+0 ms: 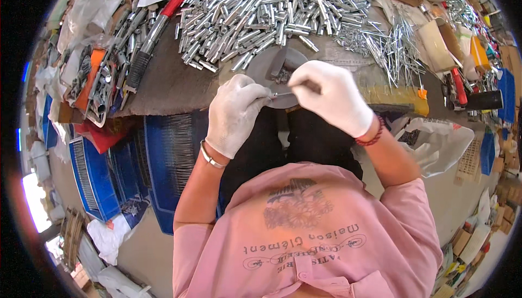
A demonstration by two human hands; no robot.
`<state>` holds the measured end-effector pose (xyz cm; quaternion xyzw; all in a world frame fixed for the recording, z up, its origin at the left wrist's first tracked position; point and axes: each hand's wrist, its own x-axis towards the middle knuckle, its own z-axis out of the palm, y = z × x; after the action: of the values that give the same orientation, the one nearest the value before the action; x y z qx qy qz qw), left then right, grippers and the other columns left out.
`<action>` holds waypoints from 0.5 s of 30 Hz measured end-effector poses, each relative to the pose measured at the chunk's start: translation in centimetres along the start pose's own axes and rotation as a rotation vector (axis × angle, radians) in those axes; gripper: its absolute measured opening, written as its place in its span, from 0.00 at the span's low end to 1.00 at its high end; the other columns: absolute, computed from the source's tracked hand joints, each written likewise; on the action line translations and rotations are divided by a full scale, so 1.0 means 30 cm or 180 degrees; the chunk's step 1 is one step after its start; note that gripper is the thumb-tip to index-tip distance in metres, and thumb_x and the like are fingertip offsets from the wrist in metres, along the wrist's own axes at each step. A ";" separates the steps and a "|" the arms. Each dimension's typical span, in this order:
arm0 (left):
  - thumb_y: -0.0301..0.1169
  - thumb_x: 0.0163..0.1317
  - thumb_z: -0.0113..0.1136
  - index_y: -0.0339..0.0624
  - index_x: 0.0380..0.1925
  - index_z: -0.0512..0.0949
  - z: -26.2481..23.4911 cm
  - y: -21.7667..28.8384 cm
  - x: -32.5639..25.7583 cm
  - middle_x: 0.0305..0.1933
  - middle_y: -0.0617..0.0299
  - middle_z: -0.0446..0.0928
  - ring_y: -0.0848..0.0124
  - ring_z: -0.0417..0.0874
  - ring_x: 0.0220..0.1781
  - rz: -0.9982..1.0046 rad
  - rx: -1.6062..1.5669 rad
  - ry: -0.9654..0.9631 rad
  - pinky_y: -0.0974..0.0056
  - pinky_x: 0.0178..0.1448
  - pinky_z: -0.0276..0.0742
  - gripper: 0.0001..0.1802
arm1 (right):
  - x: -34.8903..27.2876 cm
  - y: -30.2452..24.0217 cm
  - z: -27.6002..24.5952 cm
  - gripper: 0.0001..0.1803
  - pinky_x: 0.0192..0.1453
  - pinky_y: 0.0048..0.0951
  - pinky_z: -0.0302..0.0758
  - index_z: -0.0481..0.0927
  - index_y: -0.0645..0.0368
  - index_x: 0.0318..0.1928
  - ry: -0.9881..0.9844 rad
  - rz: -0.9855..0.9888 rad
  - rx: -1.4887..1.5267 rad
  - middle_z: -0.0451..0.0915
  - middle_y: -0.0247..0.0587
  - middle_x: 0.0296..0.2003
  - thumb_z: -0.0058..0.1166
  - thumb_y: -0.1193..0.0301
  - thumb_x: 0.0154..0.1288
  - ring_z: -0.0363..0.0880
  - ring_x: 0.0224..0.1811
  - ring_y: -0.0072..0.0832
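Head view: left hand [235,114], white fabric glove, pinched a slim metallic rod [282,94]; right hand [334,98], likewise gloved, curled, grip unclear. Rod sat between both, by a round grey disc [256,69]. Shiny metal cylinders [266,15] lay heaped on the worn tabletop [168,83].

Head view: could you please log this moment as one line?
left hand: holding small metal piece; right hand: close by; beyond: metal parts
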<state>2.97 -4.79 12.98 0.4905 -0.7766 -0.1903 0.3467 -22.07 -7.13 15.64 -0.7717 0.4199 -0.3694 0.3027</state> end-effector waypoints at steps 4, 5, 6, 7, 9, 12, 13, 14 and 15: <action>0.25 0.58 0.78 0.48 0.36 0.89 -0.001 -0.006 0.000 0.39 0.59 0.83 0.52 0.87 0.44 -0.0026 -0.0045 -0.0008 0.51 0.50 0.82 0.07 | 0.021 -0.010 0.087 0.08 0.48 0.36 0.85 0.89 0.56 0.42 0.0021 -0.0365 -0.0379 0.87 0.40 0.44 0.69 0.81 0.64 0.89 0.43 0.40; 0.25 0.58 0.78 0.48 0.36 0.89 0.000 -0.008 -0.002 0.39 0.59 0.83 0.52 0.87 0.45 -0.0029 -0.0048 -0.0027 0.51 0.50 0.83 0.07 | 0.023 -0.008 0.093 0.08 0.48 0.37 0.85 0.89 0.56 0.41 -0.0019 -0.0392 -0.0464 0.87 0.40 0.44 0.69 0.80 0.64 0.89 0.44 0.41; 0.25 0.59 0.78 0.48 0.36 0.89 0.002 -0.009 -0.004 0.39 0.59 0.83 0.52 0.87 0.45 -0.0006 -0.0049 0.0019 0.51 0.50 0.83 0.07 | 0.025 -0.006 0.097 0.08 0.48 0.38 0.85 0.89 0.55 0.41 -0.0043 -0.0413 -0.0546 0.87 0.40 0.45 0.69 0.80 0.64 0.89 0.45 0.42; 0.25 0.59 0.78 0.48 0.36 0.89 0.005 -0.010 -0.006 0.39 0.59 0.83 0.52 0.87 0.45 0.0023 -0.0051 0.0066 0.51 0.50 0.83 0.07 | 0.025 -0.005 0.097 0.07 0.49 0.38 0.85 0.89 0.55 0.41 -0.0091 -0.0354 -0.0544 0.87 0.40 0.45 0.70 0.80 0.64 0.89 0.45 0.42; 0.25 0.59 0.78 0.48 0.36 0.88 0.007 -0.014 -0.008 0.40 0.59 0.83 0.52 0.87 0.45 0.0096 -0.0011 0.0139 0.52 0.50 0.83 0.07 | 0.021 -0.005 0.094 0.07 0.49 0.38 0.85 0.89 0.55 0.41 -0.0144 -0.0266 -0.0528 0.87 0.40 0.45 0.70 0.79 0.64 0.89 0.45 0.42; 0.25 0.60 0.78 0.48 0.37 0.88 0.010 -0.019 -0.010 0.40 0.60 0.83 0.53 0.87 0.45 0.0175 0.0050 0.0166 0.52 0.50 0.83 0.08 | 0.016 -0.008 0.095 0.07 0.49 0.38 0.86 0.90 0.55 0.41 -0.0132 -0.0265 -0.0507 0.87 0.41 0.45 0.70 0.79 0.64 0.89 0.45 0.42; 0.25 0.60 0.78 0.48 0.37 0.88 0.009 -0.021 -0.010 0.40 0.60 0.83 0.53 0.87 0.45 0.0165 0.0035 0.0145 0.52 0.50 0.83 0.08 | 0.017 -0.008 0.096 0.06 0.49 0.38 0.86 0.89 0.55 0.41 -0.0132 -0.0250 -0.0494 0.87 0.41 0.45 0.70 0.78 0.64 0.89 0.45 0.42; 0.26 0.60 0.78 0.48 0.37 0.88 0.009 -0.022 -0.010 0.40 0.60 0.83 0.53 0.87 0.45 0.0157 0.0023 0.0123 0.52 0.50 0.83 0.08 | 0.017 -0.008 0.098 0.06 0.49 0.38 0.86 0.89 0.55 0.41 -0.0131 -0.0247 -0.0487 0.87 0.41 0.45 0.70 0.78 0.65 0.89 0.45 0.42; 0.26 0.60 0.78 0.48 0.37 0.88 0.009 -0.023 -0.011 0.40 0.60 0.83 0.53 0.87 0.45 0.0125 0.0026 0.0105 0.52 0.50 0.83 0.08 | 0.019 -0.007 0.098 0.06 0.50 0.38 0.86 0.89 0.55 0.41 -0.0115 -0.0243 -0.0482 0.87 0.41 0.45 0.70 0.78 0.65 0.90 0.45 0.43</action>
<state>3.30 -4.81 12.25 0.4796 -0.7810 -0.1722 0.3611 -19.35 -7.05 14.37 -0.8144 0.4114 -0.3339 0.2368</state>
